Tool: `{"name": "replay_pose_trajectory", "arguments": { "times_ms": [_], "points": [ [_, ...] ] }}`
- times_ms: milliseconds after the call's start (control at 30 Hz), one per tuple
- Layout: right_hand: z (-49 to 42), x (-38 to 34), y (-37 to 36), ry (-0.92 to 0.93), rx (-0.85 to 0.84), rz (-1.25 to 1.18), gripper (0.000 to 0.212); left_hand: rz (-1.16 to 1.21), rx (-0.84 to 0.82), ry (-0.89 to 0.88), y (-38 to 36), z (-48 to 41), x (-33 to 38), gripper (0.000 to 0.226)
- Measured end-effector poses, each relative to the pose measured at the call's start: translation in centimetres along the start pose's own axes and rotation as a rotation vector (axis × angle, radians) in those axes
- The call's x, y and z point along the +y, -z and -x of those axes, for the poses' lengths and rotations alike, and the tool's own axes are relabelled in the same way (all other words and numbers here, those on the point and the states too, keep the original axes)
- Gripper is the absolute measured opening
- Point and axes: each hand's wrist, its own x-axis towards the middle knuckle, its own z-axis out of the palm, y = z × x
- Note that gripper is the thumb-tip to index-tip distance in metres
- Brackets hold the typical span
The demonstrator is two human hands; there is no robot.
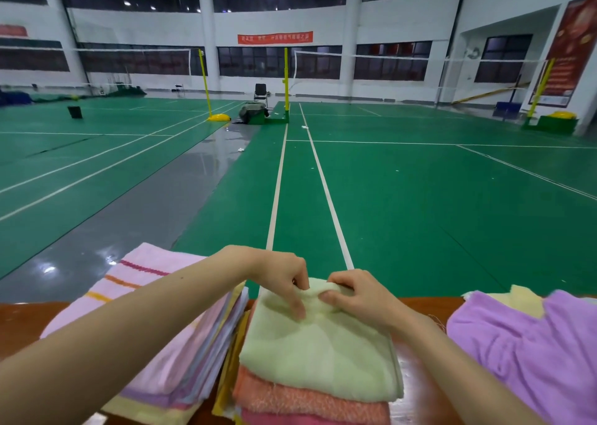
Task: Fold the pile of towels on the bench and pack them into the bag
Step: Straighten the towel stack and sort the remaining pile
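A folded pale green towel [318,350] lies on top of a stack with an orange towel [310,400] and a pink one beneath it, on the brown bench [429,305]. My left hand [286,277] pinches the green towel's far edge, one finger stretched down onto the cloth. My right hand [358,298] grips the same far edge just to the right, fingers curled over a small fold. To the left sits a stack of folded towels topped by a pink striped towel [151,298]. Unfolded purple towels [529,344] lie heaped at the right. No bag is in view.
Beyond the bench stretches a green badminton court floor [387,198] with white lines and a grey strip [155,205] at the left. Yellow net posts [286,82], nets, a black chair [260,93] and a bundle of things stand far off.
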Motion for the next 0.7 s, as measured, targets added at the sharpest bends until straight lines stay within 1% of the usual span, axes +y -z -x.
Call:
{"name": "replay_pose_trajectory", "arguments": {
  "times_ms": [100, 167, 200, 300, 333, 400, 433, 533, 633, 700],
  "points": [
    [0.2, 0.2, -0.6, 0.022, 0.095, 0.052, 0.037, -0.256, 0.065, -0.024, 0.5, 0.5, -0.3, 0.047],
    [0.5, 0.6, -1.5, 0.029, 0.167, 0.105, 0.035, -0.327, 0.109, -0.024, 0.4, 0.9, -0.9, 0.041],
    [0.7, 0.8, -2.0, 0.032, 0.195, 0.120, 0.033, -0.304, 0.120, -0.017, 0.3, 1.0, -1.3, 0.038],
    [1.2, 1.5, -3.3, 0.060, 0.252, 0.143, 0.025, -0.101, 0.131, 0.008, -0.2, 1.5, -2.4, 0.027],
    [1.5, 1.6, -3.6, 0.073, 0.267, 0.146, 0.026, -0.056, 0.143, 0.005, -0.4, 1.8, -2.5, 0.023],
    [1.9, 1.8, -4.1, 0.126, 0.329, 0.187, 0.035, -0.038, 0.191, -0.002, -1.0, 2.1, -2.4, 0.027],
    [2.0, 1.8, -4.3, 0.168, 0.377, 0.226, 0.033, -0.061, 0.222, -0.005, -1.3, 2.2, -2.3, 0.029],
    [2.1, 2.0, -4.8, 0.291, 0.502, 0.323, 0.015, -0.226, 0.309, -0.049, -2.3, 2.5, -2.2, 0.022],
    [2.1, 1.9, -5.0, 0.359, 0.537, 0.400, 0.011, -0.440, 0.357, -0.059, -2.8, 2.6, -2.5, 0.027],
    [2.2, 1.7, -5.1, 0.366, 0.544, 0.459, 0.012, -0.512, 0.387, -0.031, -2.7, 2.6, -2.6, 0.033]
  ]
}}
